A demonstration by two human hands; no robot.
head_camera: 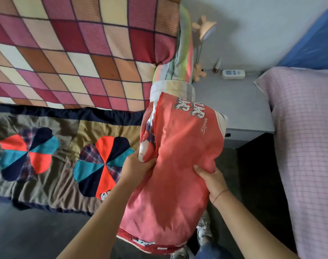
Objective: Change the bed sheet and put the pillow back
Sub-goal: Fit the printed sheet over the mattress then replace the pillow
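Observation:
I hold a red pillow [178, 165] with white lettering and a dog print upright in front of me, at the bed's right end. My left hand [137, 165] grips its left edge, and my right hand [209, 179] grips its right side. Above it stands a rolled striped cloth [180, 60] in green, white and pink. The bed carries a checked pink, red and cream blanket [75, 53]. Along the bed's near side lies a brown patchwork quilt [56, 156] with pinwheel flowers.
A grey nightstand [234, 109] stands right of the bed with a small lamp [206, 30], a white remote [233, 74] and a little figure. A second bed with a pink checked cover [305, 137] fills the right side. Dark floor lies between them.

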